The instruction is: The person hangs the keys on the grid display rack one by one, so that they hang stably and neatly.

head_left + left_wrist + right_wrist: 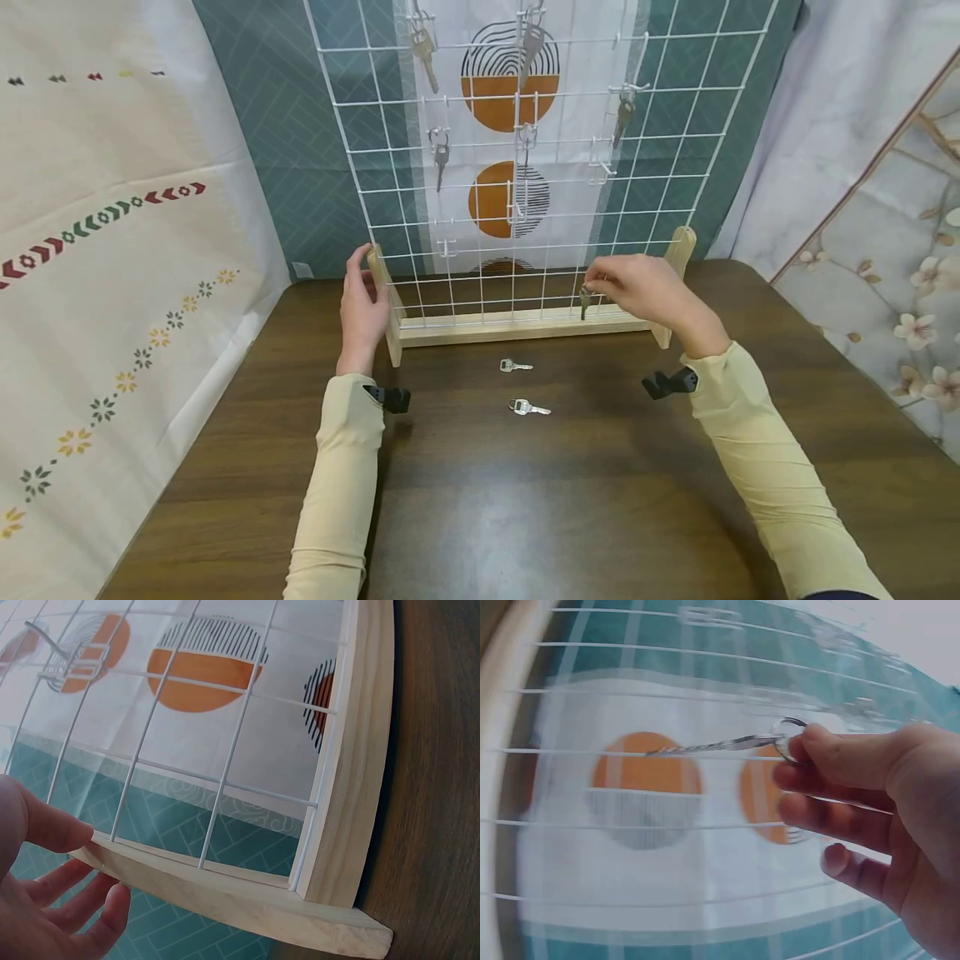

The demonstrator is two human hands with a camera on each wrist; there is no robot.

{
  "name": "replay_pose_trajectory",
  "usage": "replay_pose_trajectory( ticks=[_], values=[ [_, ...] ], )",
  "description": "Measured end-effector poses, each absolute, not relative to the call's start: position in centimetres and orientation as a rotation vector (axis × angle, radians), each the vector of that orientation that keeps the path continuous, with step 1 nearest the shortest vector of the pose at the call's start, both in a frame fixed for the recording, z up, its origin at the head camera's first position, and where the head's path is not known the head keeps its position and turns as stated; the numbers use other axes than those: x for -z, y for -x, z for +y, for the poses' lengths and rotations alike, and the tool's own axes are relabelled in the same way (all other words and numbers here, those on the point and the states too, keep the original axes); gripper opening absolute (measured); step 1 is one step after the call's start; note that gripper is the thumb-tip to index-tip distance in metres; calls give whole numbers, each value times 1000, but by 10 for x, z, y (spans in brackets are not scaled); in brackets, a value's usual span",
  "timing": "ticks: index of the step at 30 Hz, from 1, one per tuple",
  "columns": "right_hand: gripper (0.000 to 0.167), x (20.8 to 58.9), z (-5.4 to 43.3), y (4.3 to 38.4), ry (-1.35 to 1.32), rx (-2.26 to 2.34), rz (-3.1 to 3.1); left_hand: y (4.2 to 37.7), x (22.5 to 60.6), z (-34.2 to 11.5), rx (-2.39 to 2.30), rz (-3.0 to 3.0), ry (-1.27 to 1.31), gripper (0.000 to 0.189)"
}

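My right hand (647, 287) pinches a metal key (584, 304) by its split ring (789, 720), between thumb and forefinger. The key hangs in front of the lower part of a white wire grid rack (480, 250); in the right wrist view its blade points left, away from the fingertips. At the rack's left side, my left hand (365, 317) holds the wooden end post (225, 904), thumb on one face and fingers behind it. Two more keys lie flat on the table in front of the rack: one nearer the base (516, 365), another closer to me (528, 407).
Several keys hang from hooks higher on the grid, among them one at upper left (424, 54) and one at right (624, 119). Other hooks, such as a low left one (447, 247), carry no key. Patterned cloths (112, 208) surround the brown table (465, 517).
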State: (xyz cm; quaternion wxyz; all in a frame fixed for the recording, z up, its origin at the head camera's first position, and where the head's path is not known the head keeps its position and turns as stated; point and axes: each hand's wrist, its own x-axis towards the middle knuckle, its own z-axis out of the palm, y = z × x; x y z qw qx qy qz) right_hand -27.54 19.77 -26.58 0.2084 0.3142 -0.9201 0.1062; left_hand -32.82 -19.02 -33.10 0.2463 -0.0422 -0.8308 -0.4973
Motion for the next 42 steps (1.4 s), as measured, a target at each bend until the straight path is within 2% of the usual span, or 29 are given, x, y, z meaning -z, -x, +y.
replay_pose_trajectory(
  ticks=[9, 14, 33, 42],
  values=[
    [9, 200, 200, 279, -735, -432, -2170, 325, 329, -190, 1345, -2274, 106, 65],
    [14, 182, 197, 291, -631, -455, -2169, 324, 331, -188, 1354, -2273, 97, 65],
    [16, 189, 201, 301, -547, -546, -2172, 327, 332, -191, 1357, -2281, 106, 66],
    [18, 212, 189, 276, -672, -556, -2181, 326, 331, -190, 1357, -2281, 111, 66]
  ],
)
